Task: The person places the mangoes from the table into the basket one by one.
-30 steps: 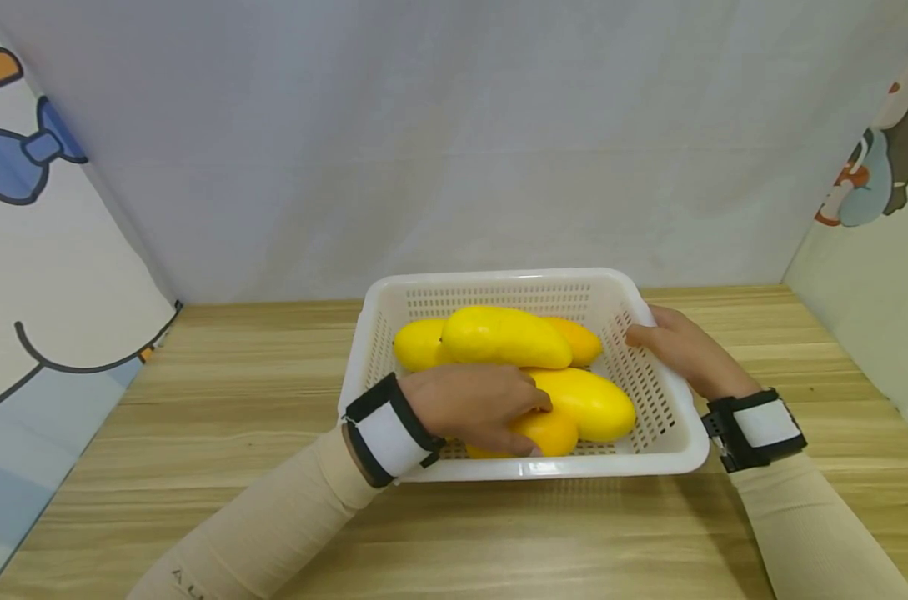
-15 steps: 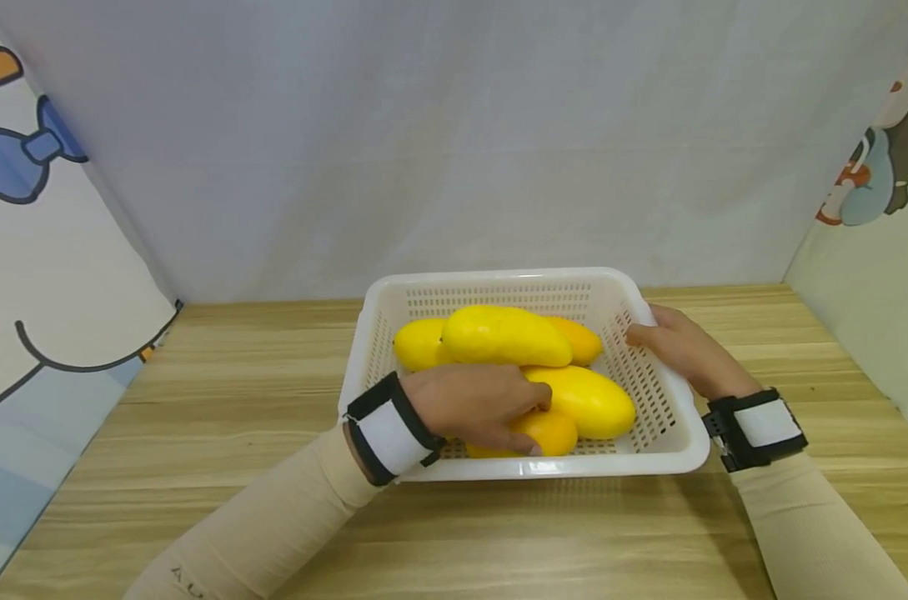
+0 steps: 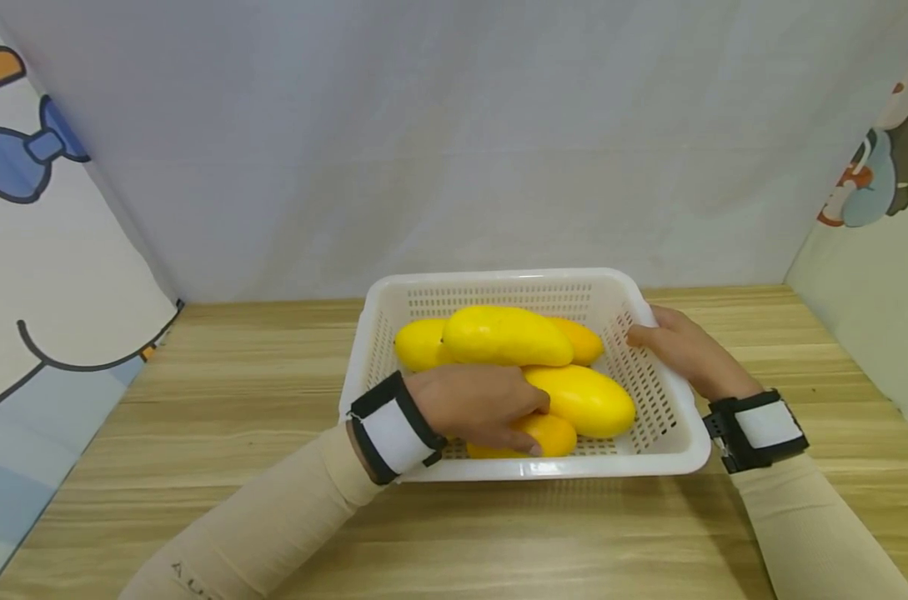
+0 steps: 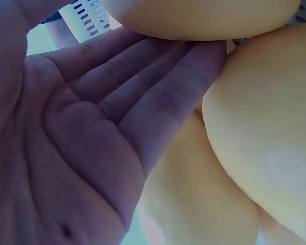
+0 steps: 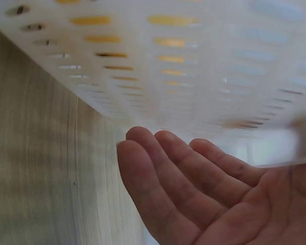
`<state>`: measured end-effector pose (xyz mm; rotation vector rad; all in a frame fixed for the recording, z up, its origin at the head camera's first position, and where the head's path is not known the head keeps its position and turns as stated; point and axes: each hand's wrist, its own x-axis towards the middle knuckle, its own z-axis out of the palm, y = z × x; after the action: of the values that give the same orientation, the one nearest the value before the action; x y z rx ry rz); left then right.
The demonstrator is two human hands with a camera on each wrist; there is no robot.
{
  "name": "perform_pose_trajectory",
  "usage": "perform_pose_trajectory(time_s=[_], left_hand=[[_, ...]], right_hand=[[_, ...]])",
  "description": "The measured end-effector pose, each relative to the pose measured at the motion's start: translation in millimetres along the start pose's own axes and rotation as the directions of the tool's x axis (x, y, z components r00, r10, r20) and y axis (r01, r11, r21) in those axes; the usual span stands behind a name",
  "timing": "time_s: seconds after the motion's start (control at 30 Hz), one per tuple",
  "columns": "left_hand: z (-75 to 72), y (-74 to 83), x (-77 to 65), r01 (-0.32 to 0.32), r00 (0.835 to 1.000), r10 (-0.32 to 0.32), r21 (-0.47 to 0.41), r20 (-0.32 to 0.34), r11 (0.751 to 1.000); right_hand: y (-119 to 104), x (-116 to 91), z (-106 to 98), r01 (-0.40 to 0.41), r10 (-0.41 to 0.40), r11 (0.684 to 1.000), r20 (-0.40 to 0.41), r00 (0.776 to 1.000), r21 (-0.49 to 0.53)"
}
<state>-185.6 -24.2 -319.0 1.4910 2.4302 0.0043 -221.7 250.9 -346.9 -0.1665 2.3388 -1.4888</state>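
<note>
A white plastic basket (image 3: 514,468) holds several yellow and orange mangoes. My left hand (image 3: 479,404) reaches in over the near left side and grips the orange-yellow mango (image 3: 557,433) by the front wall, thumb on its near side. Just behind that fruit lies a bigger yellow mango (image 3: 589,402). In the left wrist view, the fingers (image 4: 158,97) extend between an upper mango (image 4: 209,20) and another mango (image 4: 270,122); their tips are hidden. My right hand (image 3: 686,350) holds the basket's right side, thumb over the rim and fingers (image 5: 178,189) outside beneath it.
A long yellow mango (image 3: 506,336) lies on top, across a yellow mango (image 3: 418,343) and an orange one (image 3: 589,342). The basket stands on a wood-grain table (image 3: 236,467) before a pale cloth backdrop (image 3: 454,150). Printed panels (image 3: 71,275) rise at the sides.
The bigger yellow mango behind the gripped one has shifted slightly toward the back of the basket. Both hands keep nearly the same places.
</note>
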Motion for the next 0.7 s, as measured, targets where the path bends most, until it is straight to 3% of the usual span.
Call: perform_pose_trajectory(time_s=[0.7], left_hand=[[1.5,2.1,4.1,0.019,0.999,-0.02,0.022,0.036,1.0]], right_hand=[[1.5,1.5,0.0,-0.001,0.0,1.0,-0.014,1.0,-0.02]])
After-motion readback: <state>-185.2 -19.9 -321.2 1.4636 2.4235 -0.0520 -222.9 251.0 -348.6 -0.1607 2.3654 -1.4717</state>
